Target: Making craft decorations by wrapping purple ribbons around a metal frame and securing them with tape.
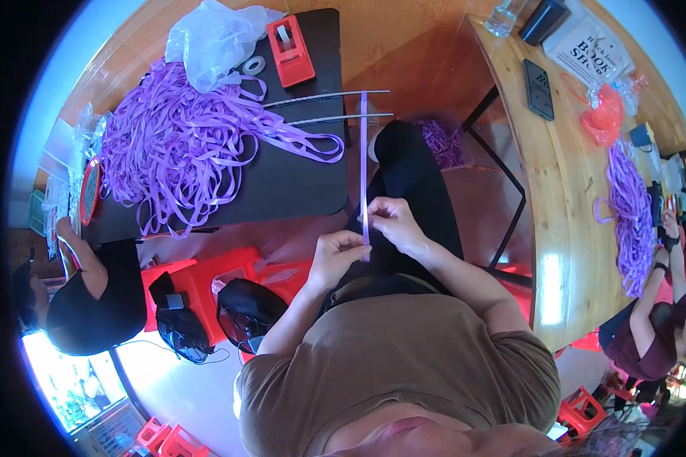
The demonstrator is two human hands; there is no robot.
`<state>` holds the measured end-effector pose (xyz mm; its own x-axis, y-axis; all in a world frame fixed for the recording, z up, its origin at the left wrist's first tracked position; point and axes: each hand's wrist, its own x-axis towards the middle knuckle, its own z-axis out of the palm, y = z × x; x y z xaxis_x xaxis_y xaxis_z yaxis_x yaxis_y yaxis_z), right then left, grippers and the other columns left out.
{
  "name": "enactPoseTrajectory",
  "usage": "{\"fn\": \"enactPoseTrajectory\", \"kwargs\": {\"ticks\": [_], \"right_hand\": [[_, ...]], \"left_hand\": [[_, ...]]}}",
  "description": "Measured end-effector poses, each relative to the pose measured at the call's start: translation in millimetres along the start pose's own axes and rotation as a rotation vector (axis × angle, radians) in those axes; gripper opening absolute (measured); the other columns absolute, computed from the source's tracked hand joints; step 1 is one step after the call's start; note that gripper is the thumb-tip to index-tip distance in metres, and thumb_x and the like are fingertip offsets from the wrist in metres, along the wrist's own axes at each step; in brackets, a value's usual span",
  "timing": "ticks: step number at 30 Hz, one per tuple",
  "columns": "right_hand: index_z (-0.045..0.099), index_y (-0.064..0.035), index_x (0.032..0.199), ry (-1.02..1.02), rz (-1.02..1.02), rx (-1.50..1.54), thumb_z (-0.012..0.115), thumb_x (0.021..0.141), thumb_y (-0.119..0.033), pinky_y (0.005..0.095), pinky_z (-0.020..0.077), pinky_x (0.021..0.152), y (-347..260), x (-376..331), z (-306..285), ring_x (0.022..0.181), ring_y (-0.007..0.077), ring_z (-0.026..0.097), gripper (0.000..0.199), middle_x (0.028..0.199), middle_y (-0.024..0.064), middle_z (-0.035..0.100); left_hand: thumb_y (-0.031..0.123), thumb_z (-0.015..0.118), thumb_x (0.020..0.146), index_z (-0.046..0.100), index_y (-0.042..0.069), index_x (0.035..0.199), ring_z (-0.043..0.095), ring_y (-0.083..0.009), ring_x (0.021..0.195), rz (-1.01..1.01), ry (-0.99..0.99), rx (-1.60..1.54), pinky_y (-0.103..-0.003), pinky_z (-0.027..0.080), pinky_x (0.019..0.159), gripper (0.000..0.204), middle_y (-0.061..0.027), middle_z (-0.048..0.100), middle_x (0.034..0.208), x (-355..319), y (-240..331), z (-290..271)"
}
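A narrow purple ribbon [363, 160] runs taut from two thin metal rods [328, 97] down to my hands over my lap. The rods stick out past the right edge of the black table, and the ribbon's far end meets them near their tips. My left hand [338, 255] pinches the near end of the ribbon between thumb and fingers. Slightly farther up, my right hand [396, 225] is closed on the same ribbon. A big tangled heap of purple ribbon [175, 145] covers much of the black table [297, 186], with loops reaching toward the rods.
A red tape dispenser [291, 57], tape roll [254, 65] and clear plastic bag [213, 42] lie behind the heap. On the right, a wooden table [564, 221] bears a phone [539, 89] and ribbon bundle [630, 221]. Black bags rest on red stools [206, 286]. People sit at both sides.
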<state>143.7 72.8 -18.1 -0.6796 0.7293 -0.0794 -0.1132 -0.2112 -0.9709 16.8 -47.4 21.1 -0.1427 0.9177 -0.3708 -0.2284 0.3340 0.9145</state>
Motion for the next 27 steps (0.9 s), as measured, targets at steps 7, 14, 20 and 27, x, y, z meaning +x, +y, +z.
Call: {"fn": "enactPoseTrajectory", "kwargs": {"ticks": [7, 14, 20, 27], "right_hand": [[0.064, 0.0005, 0.078, -0.055, 0.079, 0.099, 0.063, 0.078, 0.006, 0.0216, 0.0461, 0.062, 6, -15, 4, 0.066, 0.0073, 0.058, 0.006, 0.072, 0.0034, 0.064], [0.063, -0.0002, 0.08, -0.061, 0.079, 0.069, 0.061, 0.084, 0.004, 0.0224, 0.0469, 0.066, 1, -22, 5, 0.069, 0.0084, 0.06, 0.005, 0.075, 0.0038, 0.064], [0.062, 0.0022, 0.081, -0.064, 0.071, 0.082, 0.062, 0.085, -0.001, 0.0223, 0.0463, 0.06, -6, -30, 9, 0.067, 0.0067, 0.058, 0.005, 0.072, 0.0045, 0.064], [0.061, 0.0024, 0.078, -0.011, -0.002, 0.038, 0.065, 0.085, -0.005, 0.0217, 0.0403, 0.052, -15, -31, 14, 0.058, 0.0043, 0.052, 0.01, 0.063, 0.0042, 0.062]], "left_hand": [[0.004, 0.068, 0.081, 0.066, -0.001, 0.094, 0.052, -0.0042, 0.056, 0.212, 0.133, 0.146, -0.017, 0.039, 0.052, 0.014, -0.0043, 0.066, 0.075, 9, -33, -5], [0.006, 0.068, 0.082, 0.066, -0.001, 0.095, 0.043, 0.0005, 0.044, 0.121, 0.119, 0.027, -0.016, 0.024, 0.038, 0.015, -0.0023, 0.065, 0.07, 7, -21, 0], [0.0, 0.067, 0.081, 0.064, -0.004, 0.086, 0.062, -0.0089, 0.065, 0.044, 0.124, 0.073, -0.021, 0.049, 0.059, 0.007, -0.0074, 0.067, 0.073, 4, -10, 0], [0.005, 0.068, 0.081, 0.064, -0.001, 0.092, 0.049, -0.0034, 0.047, 0.034, 0.112, 0.056, -0.018, 0.032, 0.038, 0.013, -0.0055, 0.065, 0.07, 4, -20, 3]]}}
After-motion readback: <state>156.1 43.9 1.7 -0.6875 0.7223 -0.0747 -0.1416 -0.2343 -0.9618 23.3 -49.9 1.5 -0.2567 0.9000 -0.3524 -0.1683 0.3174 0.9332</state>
